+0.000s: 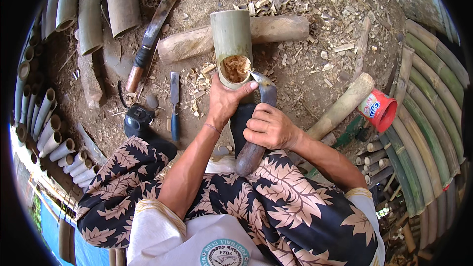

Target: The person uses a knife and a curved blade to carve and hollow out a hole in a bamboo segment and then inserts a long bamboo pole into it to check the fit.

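Note:
A thick green-grey bamboo section (pixel 229 34) lies with its open end toward me, across a log. Pale curled shavings (pixel 235 67) fill that opening. Around the near rim, at its lower left, my left hand (pixel 224 97) grips the bamboo, its thumb stretched along the edge. My right hand (pixel 268 127) is wrapped around the dark wooden handle of a curved knife (pixel 266 91). The hooked tip reaches the right side of the bamboo's opening, close to my left thumb. The handle's rounded butt points down toward my lap.
The log (pixel 283 28) lies on dirt strewn with wood chips. To the left are a machete (pixel 156 32), a blue-handled chisel (pixel 175 106) and a black object (pixel 138 118). A red container (pixel 378 110) stands right, beside stacked bamboo (pixel 428 133). More bamboo tubes (pixel 90 12) line the left.

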`<control>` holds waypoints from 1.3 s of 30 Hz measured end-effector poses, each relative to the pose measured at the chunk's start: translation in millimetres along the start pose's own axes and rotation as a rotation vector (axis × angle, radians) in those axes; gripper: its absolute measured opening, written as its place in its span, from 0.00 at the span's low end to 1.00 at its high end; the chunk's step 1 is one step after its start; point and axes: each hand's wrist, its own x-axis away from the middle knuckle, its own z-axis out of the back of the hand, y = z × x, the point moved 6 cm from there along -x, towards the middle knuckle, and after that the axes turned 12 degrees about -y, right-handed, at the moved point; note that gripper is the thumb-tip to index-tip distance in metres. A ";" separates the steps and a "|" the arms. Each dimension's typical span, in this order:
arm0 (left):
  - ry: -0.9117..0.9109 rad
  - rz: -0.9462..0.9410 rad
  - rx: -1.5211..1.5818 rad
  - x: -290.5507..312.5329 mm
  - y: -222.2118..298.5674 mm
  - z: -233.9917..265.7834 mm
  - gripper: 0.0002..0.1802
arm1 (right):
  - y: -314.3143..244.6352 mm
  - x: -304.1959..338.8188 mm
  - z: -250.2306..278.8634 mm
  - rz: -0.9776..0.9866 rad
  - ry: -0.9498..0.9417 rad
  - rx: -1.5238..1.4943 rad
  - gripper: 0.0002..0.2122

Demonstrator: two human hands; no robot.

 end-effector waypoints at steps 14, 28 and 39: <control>0.031 -0.036 0.092 3.0 -2.2 5.9 0.49 | 4.5 -6.2 32.6 -0.052 0.141 -0.075 0.09; -0.174 0.013 0.436 20.3 -12.5 16.7 0.54 | -7.4 -46.8 14.5 0.164 -0.229 -0.304 0.09; -0.016 0.002 0.409 16.6 -16.7 15.7 0.36 | 7.3 -43.3 -11.1 0.208 -0.241 -0.113 0.06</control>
